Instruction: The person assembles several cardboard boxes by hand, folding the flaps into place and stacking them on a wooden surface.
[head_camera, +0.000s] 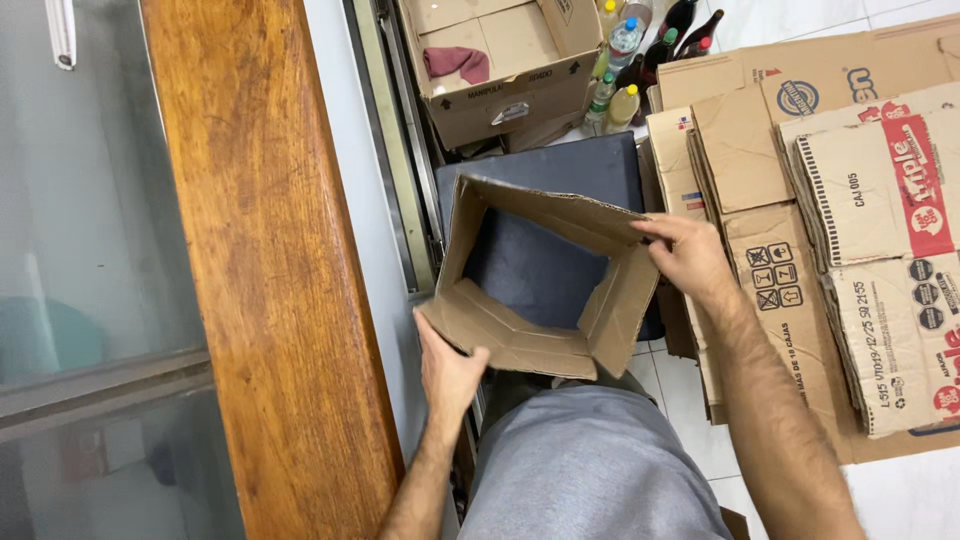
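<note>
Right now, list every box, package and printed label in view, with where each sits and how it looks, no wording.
Open cardboard box: centre, brown, both ends open, held by left hand and right hand.
Second carton: top centre, brown, flaps open, dark red cloth inside.
Flattened cartons: right, stacked brown sheets with red-and-white labels, black handling symbols and a blue round logo.
Bottles: top, beside the carton, clear, yellowish and dark.

Open-ended brown cardboard box (545, 300), flaps apparently unfolded.
</note>
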